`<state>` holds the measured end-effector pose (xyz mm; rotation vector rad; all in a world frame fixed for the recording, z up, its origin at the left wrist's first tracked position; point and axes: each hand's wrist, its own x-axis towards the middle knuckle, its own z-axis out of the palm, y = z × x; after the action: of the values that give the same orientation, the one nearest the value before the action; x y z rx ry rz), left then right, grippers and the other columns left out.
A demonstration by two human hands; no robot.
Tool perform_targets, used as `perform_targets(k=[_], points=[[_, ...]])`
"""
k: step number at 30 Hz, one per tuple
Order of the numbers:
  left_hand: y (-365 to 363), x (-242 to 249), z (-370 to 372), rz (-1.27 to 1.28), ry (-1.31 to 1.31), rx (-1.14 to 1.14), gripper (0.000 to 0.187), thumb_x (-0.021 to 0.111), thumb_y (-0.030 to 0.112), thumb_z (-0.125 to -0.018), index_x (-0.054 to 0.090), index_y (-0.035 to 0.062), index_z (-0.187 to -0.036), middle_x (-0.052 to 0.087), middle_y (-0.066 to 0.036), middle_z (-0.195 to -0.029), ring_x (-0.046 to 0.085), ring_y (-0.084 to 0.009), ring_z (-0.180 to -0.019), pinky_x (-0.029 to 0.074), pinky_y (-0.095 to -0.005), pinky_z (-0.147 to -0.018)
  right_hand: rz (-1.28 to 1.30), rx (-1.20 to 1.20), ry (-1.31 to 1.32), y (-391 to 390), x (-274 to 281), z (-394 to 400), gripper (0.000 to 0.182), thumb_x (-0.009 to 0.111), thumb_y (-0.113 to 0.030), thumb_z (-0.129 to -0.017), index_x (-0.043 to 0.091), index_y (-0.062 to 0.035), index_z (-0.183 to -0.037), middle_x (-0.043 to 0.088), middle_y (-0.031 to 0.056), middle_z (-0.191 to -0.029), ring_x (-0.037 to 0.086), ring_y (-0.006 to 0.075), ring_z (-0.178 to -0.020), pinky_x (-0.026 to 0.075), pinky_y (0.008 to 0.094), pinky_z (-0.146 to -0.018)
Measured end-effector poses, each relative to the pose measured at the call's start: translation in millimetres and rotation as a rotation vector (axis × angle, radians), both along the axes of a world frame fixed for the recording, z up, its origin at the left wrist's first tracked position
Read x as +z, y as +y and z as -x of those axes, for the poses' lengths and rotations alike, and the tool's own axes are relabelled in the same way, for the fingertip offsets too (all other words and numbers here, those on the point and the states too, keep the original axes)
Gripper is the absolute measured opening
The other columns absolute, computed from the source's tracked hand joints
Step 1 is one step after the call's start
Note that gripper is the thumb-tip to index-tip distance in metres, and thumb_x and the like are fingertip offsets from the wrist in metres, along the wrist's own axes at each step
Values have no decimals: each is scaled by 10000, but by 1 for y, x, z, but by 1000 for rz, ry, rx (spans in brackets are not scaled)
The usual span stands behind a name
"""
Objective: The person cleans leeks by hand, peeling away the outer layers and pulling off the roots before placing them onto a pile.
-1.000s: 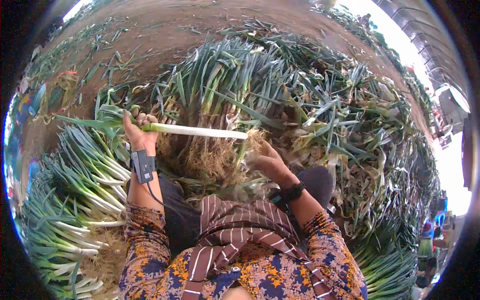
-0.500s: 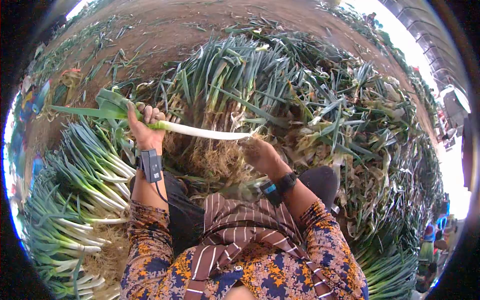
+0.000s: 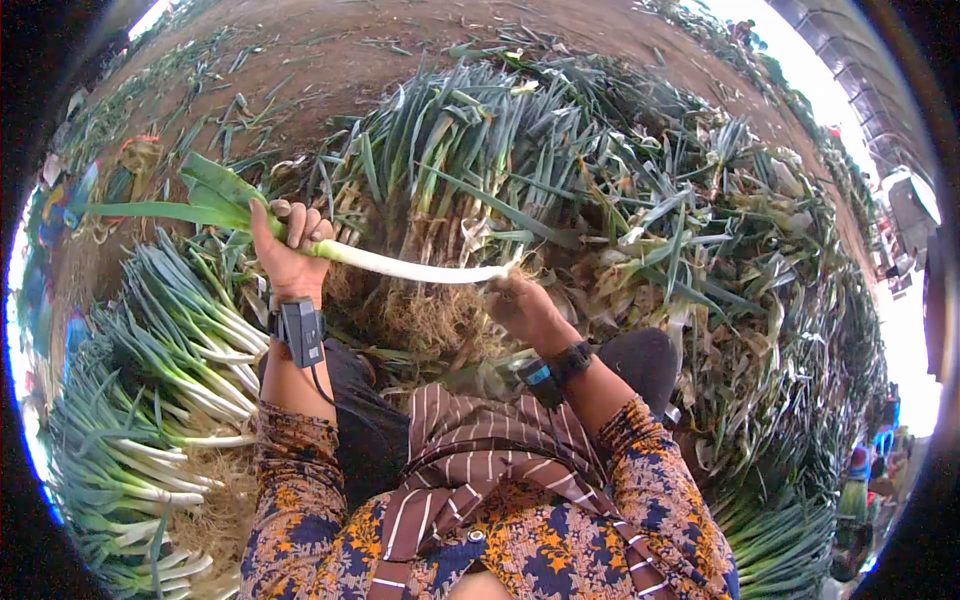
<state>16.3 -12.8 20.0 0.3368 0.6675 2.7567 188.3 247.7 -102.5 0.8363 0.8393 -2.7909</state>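
The leek (image 3: 410, 267) runs through the left hand (image 3: 290, 248) — roots (image 3: 524, 272) touching the right hand (image 3: 526, 310).

The leek's (image 3: 410, 266) leafy end has swung up from nine o'clock towards ten, its white shaft now bowing slightly. The left hand (image 3: 290, 240) has risen with it. The right hand (image 3: 525, 308), blurred a second ago, shows more sharply, fingers closed at the roots (image 3: 526, 272), whose spread looks smaller.
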Motion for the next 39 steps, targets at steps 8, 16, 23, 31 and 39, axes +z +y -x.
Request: perform_targets(k=[8, 16, 23, 31, 39], points=[[2, 0, 0, -17, -17, -15, 405, 474, 490, -887, 549, 146, -686, 265, 51, -464, 237, -70, -430, 283, -220, -451, -40, -27, 166, -3, 13, -7, 136, 466, -111, -901, 550, -9, -934, 571, 60, -820, 540, 162, -708, 482, 284, -696], [5, -1, 1, 4, 20, -45, 400, 470, 476, -894, 547, 142, -687, 273, 50, -467, 228, -70, -437, 273, -216, -451, 69, -96, 41, -4, 14, -5, 173, 462, -136, -907, 553, 10, -907, 564, 80, -805, 546, 162, -707, 493, 285, -651], [7, -1, 0, -20, 45, -62, 378, 505, 462, -881, 542, 128, -708, 264, 51, -489, 249, -63, -451, 319, -207, -461, -149, -42, 42, 4, -3, -8, 128, 481, -67, -880, 555, 22, -934, 568, 65, -803, 553, 146, -707, 490, 266, -634], [2, -5, 5, -40, -30, -21, 365, 527, 454, -871, 521, 129, -705, 267, 50, -506, 267, -69, -473, 337, -208, -471, -528, 137, 164, 3, 12, -21, 147, 506, -59, -867, 567, 1, -988, 546, -9, -812, 509, 71, -698, 450, 224, -649], [-22, -15, 26, 9, -371, 218, 309, 512, 411, -888, 475, 133, -757, 278, 55, -533, 288, -76, -483, 350, -228, -512, -1082, 316, 30, 67, 9, -30, 247, 549, -139, -868, 613, 31, -1035, 631, 21, -885, 527, 56, -715, 440, 212, -637]])
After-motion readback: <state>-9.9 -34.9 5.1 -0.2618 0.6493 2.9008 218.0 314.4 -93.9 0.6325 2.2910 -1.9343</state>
